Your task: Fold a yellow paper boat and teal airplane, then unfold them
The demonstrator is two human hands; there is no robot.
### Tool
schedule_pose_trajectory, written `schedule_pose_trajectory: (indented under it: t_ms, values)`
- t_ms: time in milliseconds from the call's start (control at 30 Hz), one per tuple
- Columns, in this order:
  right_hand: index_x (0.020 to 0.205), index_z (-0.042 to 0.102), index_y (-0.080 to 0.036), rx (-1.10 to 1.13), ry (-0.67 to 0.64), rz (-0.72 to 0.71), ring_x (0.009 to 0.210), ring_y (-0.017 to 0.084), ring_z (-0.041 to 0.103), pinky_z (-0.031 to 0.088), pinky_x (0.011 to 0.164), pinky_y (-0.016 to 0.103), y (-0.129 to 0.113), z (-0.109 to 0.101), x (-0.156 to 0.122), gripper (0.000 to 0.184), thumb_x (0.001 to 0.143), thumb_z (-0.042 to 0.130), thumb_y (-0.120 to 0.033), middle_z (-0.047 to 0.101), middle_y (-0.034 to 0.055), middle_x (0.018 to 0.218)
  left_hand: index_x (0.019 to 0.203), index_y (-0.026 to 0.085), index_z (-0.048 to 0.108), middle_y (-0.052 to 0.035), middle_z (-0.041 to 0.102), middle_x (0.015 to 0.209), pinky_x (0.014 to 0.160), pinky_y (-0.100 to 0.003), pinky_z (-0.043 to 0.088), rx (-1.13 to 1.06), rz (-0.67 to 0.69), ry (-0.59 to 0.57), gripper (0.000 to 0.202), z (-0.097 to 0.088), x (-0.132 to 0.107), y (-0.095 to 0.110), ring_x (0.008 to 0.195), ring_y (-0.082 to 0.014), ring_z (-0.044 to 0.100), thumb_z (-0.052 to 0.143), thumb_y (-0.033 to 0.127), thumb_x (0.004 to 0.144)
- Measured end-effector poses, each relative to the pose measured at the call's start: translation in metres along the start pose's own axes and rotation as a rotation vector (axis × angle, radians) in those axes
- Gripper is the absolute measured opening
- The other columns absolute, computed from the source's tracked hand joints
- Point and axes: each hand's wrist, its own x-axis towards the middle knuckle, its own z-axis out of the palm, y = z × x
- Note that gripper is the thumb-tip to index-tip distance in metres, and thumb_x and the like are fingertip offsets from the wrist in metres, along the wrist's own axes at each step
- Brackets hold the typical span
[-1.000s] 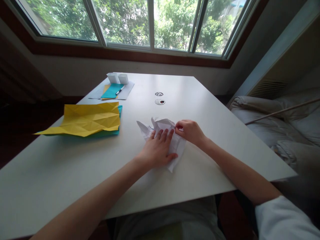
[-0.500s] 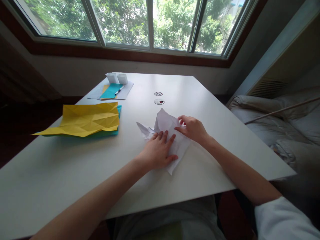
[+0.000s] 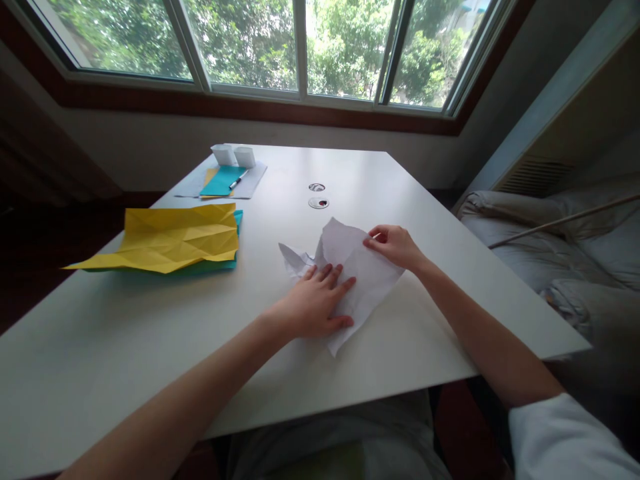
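A crumpled white sheet of paper (image 3: 367, 273) lies partly unfolded on the white table, with a bunched, folded end at its left. My left hand (image 3: 317, 303) presses flat on the paper's left part, fingers spread. At the upper right edge of the sheet, my right hand (image 3: 393, 245) pinches the paper between thumb and fingers. Part of the sheet is hidden beneath my left hand.
Creased yellow paper (image 3: 180, 237) lies over teal paper (image 3: 239, 230) at the left. Farther back are a teal sheet (image 3: 220, 180), a pen (image 3: 239, 180) and two small white containers (image 3: 245, 157). Two round fittings (image 3: 319, 203) sit in the table (image 3: 280, 380).
My right hand has moved right with the paper's edge, so more of the sheet is spread out. My left hand stays pressed on it, nearly in place.
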Motion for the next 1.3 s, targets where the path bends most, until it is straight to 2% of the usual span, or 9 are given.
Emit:
schedule_pose_trajectory:
  t_ms: [67, 200, 333, 433, 500, 600, 767, 1033, 1300]
  values:
    - [0.098, 0.061, -0.017, -0.081, 0.006, 0.001, 0.070, 0.017, 0.062, 0.047, 0.065, 0.026, 0.002, 0.000, -0.002, 0.028, 0.073, 0.065, -0.027, 0.066, 0.0022, 0.075, 0.140, 0.021, 0.027, -0.0203, 0.025, 0.145, 0.105, -0.053, 0.016, -0.007, 0.039, 0.005, 0.073, 0.000, 0.000, -0.002, 0.133, -0.0338, 0.024, 0.037, 0.063, 0.081]
    - [0.131, 0.036, -0.014, -0.385, 0.270, -0.235, 0.097, 0.024, 0.056, 0.049, 0.076, 0.032, -0.022, 0.006, -0.019, 0.056, 0.078, 0.052, -0.011, 0.054, 0.0150, 0.114, 0.139, 0.020, 0.028, -0.0197, 0.025, 0.145, 0.106, -0.053, 0.013, -0.017, 0.054, 0.013, 0.071, 0.000, -0.002, -0.003, 0.134, -0.0300, 0.024, 0.038, 0.060, 0.082]
    - [0.127, 0.040, -0.022, -0.504, 0.095, -0.537, 0.086, 0.019, 0.059, 0.051, 0.062, 0.026, -0.056, 0.019, -0.033, 0.043, 0.086, 0.039, -0.011, 0.051, 0.0118, 0.118, 0.137, 0.020, 0.032, -0.0165, 0.031, 0.143, 0.106, -0.052, 0.014, -0.017, 0.051, 0.048, 0.065, -0.001, -0.006, 0.000, 0.133, -0.0308, 0.025, 0.042, 0.054, 0.083]
    - [0.130, 0.038, -0.024, -0.548, -0.110, -0.867, 0.101, 0.019, 0.056, 0.049, 0.078, 0.028, -0.065, 0.027, -0.026, 0.044, 0.088, 0.039, -0.012, 0.041, 0.0084, 0.134, 0.135, 0.019, 0.036, -0.0142, 0.034, 0.142, 0.107, -0.052, 0.013, -0.020, 0.066, 0.074, 0.061, 0.000, -0.009, 0.003, 0.133, -0.0322, 0.023, 0.045, 0.049, 0.083]
    - [0.130, 0.039, -0.018, -0.585, -0.169, -0.943, 0.110, 0.021, 0.051, 0.044, 0.088, 0.032, -0.066, 0.029, -0.016, 0.043, 0.088, 0.040, -0.010, 0.037, 0.0101, 0.138, 0.136, 0.020, 0.034, -0.0140, 0.031, 0.144, 0.106, -0.056, 0.011, -0.034, 0.063, 0.051, 0.061, 0.001, -0.011, 0.003, 0.134, -0.0326, 0.020, 0.043, 0.049, 0.083]
    - [0.117, 0.052, -0.014, -0.642, -0.184, -0.880, 0.101, 0.022, 0.054, 0.044, 0.083, 0.034, -0.071, 0.029, 0.001, 0.032, 0.087, 0.044, -0.010, 0.051, 0.0134, 0.122, 0.140, 0.022, 0.024, -0.0137, 0.025, 0.147, 0.104, -0.059, 0.009, -0.075, 0.061, -0.014, 0.064, 0.002, -0.013, 0.000, 0.136, -0.0307, 0.017, 0.035, 0.053, 0.086]
    - [0.088, 0.064, -0.016, -0.649, -0.245, -0.793, 0.078, 0.017, 0.059, 0.038, 0.066, 0.028, -0.084, 0.023, 0.018, 0.017, 0.087, 0.047, -0.016, 0.061, 0.0077, 0.095, 0.142, 0.025, 0.018, -0.0117, 0.017, 0.149, 0.104, -0.060, 0.005, -0.112, 0.078, -0.064, 0.066, 0.002, -0.015, -0.003, 0.137, -0.0294, 0.013, 0.030, 0.056, 0.086]
    - [0.083, 0.068, -0.022, -0.379, -0.324, -0.614, 0.071, 0.011, 0.057, 0.031, 0.057, 0.022, -0.083, 0.004, 0.030, 0.010, 0.080, 0.059, -0.022, 0.065, -0.0001, 0.095, 0.142, 0.027, 0.017, -0.0105, 0.014, 0.150, 0.105, -0.059, 0.003, -0.140, 0.088, -0.070, 0.066, 0.003, -0.015, -0.007, 0.137, -0.0283, 0.013, 0.030, 0.058, 0.085]
    - [0.083, 0.067, -0.018, -0.198, -0.449, -0.627, 0.067, 0.010, 0.054, 0.035, 0.059, 0.020, -0.070, -0.002, 0.042, 0.009, 0.078, 0.061, -0.023, 0.065, 0.0012, 0.086, 0.141, 0.026, 0.023, -0.0110, 0.019, 0.149, 0.105, -0.058, 0.005, -0.154, 0.115, -0.070, 0.066, -0.001, -0.014, -0.007, 0.136, -0.0299, 0.016, 0.038, 0.056, 0.083]
